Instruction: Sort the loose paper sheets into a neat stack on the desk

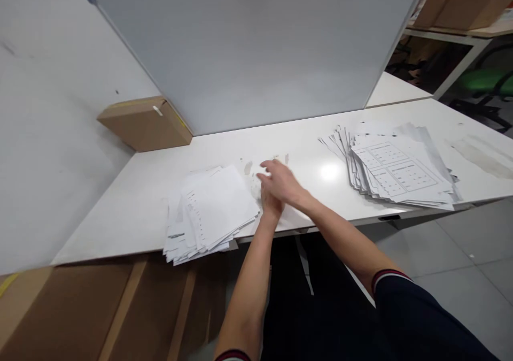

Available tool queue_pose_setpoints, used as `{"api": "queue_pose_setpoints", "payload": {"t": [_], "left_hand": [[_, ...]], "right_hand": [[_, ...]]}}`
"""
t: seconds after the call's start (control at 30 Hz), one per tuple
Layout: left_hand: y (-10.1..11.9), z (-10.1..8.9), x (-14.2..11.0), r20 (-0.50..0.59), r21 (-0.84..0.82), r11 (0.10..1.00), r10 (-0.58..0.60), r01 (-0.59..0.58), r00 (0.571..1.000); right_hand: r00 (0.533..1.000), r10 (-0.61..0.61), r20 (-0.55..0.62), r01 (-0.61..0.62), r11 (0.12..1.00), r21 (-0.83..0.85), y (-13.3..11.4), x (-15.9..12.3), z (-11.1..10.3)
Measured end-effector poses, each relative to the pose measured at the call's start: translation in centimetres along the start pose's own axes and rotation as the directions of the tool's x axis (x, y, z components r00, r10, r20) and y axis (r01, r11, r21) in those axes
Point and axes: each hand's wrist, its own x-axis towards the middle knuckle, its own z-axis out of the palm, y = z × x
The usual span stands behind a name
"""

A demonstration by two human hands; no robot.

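A tall grey partition panel (256, 45) is set behind the white tabletop (120, 206). On it, printed sheets (404, 171) are piled to the right and a paper stack (220, 206) is placed to the left, slightly overhanging the front edge. Both piles are formed but left unsquared; how much handling remains cannot be judged. Between them, nearer the left stack, the right hand (282, 182) is held, fingers loosely spread, over the left hand (272, 205), whose grip is hidden and cannot be told.

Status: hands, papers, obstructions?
Right hand over left hand, holds unclear. Left paper stack, right paper stack on table. Right hand partly blocks view of left.
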Motion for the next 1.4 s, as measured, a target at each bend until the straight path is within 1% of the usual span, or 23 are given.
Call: {"api": "queue_pose_setpoints", "payload": {"t": [0.07,0.1,0.17,0.2,0.27,0.3,0.33,0.4,0.47,0.53,0.67,0.77,0.83,0.87,0.93,1.0,1.07,1.13,1.2,1.23,1.3,1.37,1.4], "left_hand": [[0.2,-0.1,-0.2,0.053,0.183,0.982,0.041,-0.050,0.998],[0.2,-0.1,-0.3,0.078,0.280,0.957,0.062,-0.082,0.995],[0.3,-0.2,-0.4,0.118,0.409,0.902,0.096,-0.136,0.988],[0.3,-0.2,-0.5,0.126,0.435,0.888,0.104,-0.149,0.987],[0.3,-0.1,-0.5,0.126,0.458,0.876,0.109,-0.155,0.986],[0.3,-0.1,-0.5,0.124,0.464,0.872,0.108,-0.154,0.986],[0.3,0.0,-0.5,0.122,0.468,0.871,0.107,-0.152,0.987],[0.2,0.0,-0.5,0.119,0.470,0.870,0.109,-0.153,0.987],[0.3,-0.1,-0.5,0.120,0.467,0.870,0.112,-0.156,0.986],[0.3,-0.1,-0.5,0.116,0.460,0.875,0.114,-0.155,0.987],[0.3,-0.1,-0.5,0.088,0.399,0.905,0.124,-0.149,0.988],[0.5,0.0,-0.5,0.072,0.212,0.970,0.106,-0.119,0.992],[0.7,0.0,-0.6,0.090,-0.022,1.000,0.014,-0.012,0.996],[0.8,-0.1,-0.6,0.127,-0.159,0.985,-0.048,0.069,0.991],[1.2,-0.3,-0.7,0.251,-0.389,0.890,-0.145,0.237,0.957],[1.7,-0.7,-0.9,0.339,-0.509,0.783,-0.200,0.358,0.919],[2.1,-1.1,-1.1,0.333,-0.558,0.718,-0.264,0.415,0.905],[2.4,-1.4,-1.2,0.280,-0.588,0.684,-0.330,0.433,0.902],[2.5,-1.5,-1.1,0.237,-0.607,0.667,-0.366,0.432,0.900],[2.5,-1.5,-1.1,0.225,-0.612,0.663,-0.375,0.430,0.899],[2.4,-1.3,-0.9,0.221,-0.614,0.659,-0.384,0.434,0.896],[2.3,-1.2,-0.8,0.221,-0.611,0.659,-0.388,0.437,0.895],[2.2,-1.2,-0.8,0.221,-0.611,0.660,-0.389,0.438,0.894]], "right_hand": [[0.990,0.054,-0.130,-0.066,0.993,-0.093,3.5,-1.1,-4.2],[0.969,0.101,-0.228,-0.145,0.971,-0.188,5.5,-1.7,-6.2],[0.887,0.209,-0.412,-0.370,0.856,-0.362,9.5,-2.8,-9.7],[0.844,0.273,-0.461,-0.477,0.775,-0.414,11.4,-3.3,-11.0],[0.772,0.430,-0.468,-0.628,0.632,-0.455,14.3,-4.4,-12.9],[0.753,0.493,-0.436,-0.658,0.593,-0.465,15.3,-4.9,-13.4],[0.745,0.534,-0.399,-0.666,0.580,-0.468,16.1,-5.3,-13.7],[0.758,0.551,-0.349,-0.651,0.604,-0.459,17.1,-6.0,-13.8],[0.772,0.524,-0.360,-0.635,0.640,-0.432,17.4,-6.4,-13.6],[0.767,0.514,-0.384,-0.641,0.647,-0.414,17.4,-6.4,-13.3],[0.769,0.480,-0.422,-0.631,0.675,-0.382,16.2,-6.5,-13.0],[0.790,0.404,-0.461,-0.535,0.821,-0.197,13.8,-7.0,-12.8],[0.803,0.338,-0.491,-0.399,0.917,-0.021,11.7,-7.4,-12.5],[0.810,0.316,-0.494,-0.326,0.943,0.070,10.6,-7.5,-12.1],[0.836,0.313,-0.452,-0.221,0.944,0.245,8.6,-7.5,-11.1],[0.878,0.329,-0.348,-0.190,0.906,0.377,7.5,-7.2,-9.8],[0.916,0.331,-0.227,-0.211,0.878,0.429,7.4,-6.6,-8.8],[0.922,0.324,-0.212,-0.239,0.907,0.346,8.4,-6.0,-8.5],[0.884,0.311,-0.349,-0.303,0.950,0.079,10.4,-5.5,-9.0],[0.850,0.295,-0.437,-0.367,0.926,-0.088,11.4,-5.3,-9.5],[0.788,0.289,-0.543,-0.521,0.784,-0.337,13.6,-5.0,-10.6],[0.756,0.384,-0.530,-0.628,0.654,-0.422,15.3,-4.9,-11.5],[0.749,0.442,-0.494,-0.653,0.620,-0.436,15.8,-4.8,-11.9]]}}
